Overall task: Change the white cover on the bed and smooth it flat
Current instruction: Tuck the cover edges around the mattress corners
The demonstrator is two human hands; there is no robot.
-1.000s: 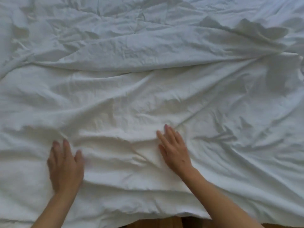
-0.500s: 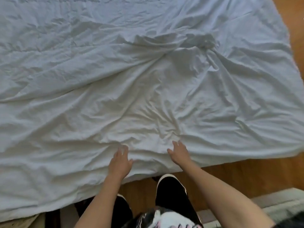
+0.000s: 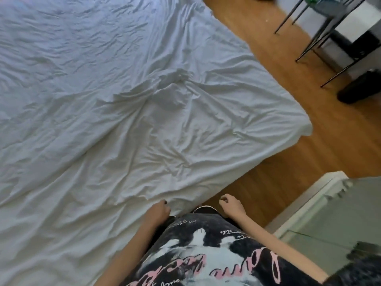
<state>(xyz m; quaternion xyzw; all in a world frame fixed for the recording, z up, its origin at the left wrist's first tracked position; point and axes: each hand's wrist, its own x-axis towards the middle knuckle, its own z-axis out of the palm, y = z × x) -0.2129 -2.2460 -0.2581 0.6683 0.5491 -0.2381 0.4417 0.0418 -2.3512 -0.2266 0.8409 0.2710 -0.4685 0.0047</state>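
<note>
the wrinkled white fabric cover (image 3: pixel 115 112) lies spread over the bed, filling the left and middle of the view, its near edge hanging just in front of the person and its right corner drooping toward the orange-brown wooden floor (image 3: pixel 288 174). long creases run across the left half, and a raised bunched ridge (image 3: pixel 175 87) sits in the middle toward the far side.

the left hand (image 3: pixel 157 210) rests at the near edge of the cover, fingers curled inward; whether they pinch the hem or only touch it cannot be told. just right of it, the right hand (image 3: pixel 232 207) hangs loosely curled over the floor, clear of the cloth and holding nothing.

to smooth well from here, it seems best to take the near hem in both hands, well apart, and pull evenly toward the body so the ridge drains out, then sweep flat palms outward from the middle. tugging with one hand alone would likely skew the cover.

at the far right stand thin black metal chair legs (image 3: pixel 309 38).
</note>
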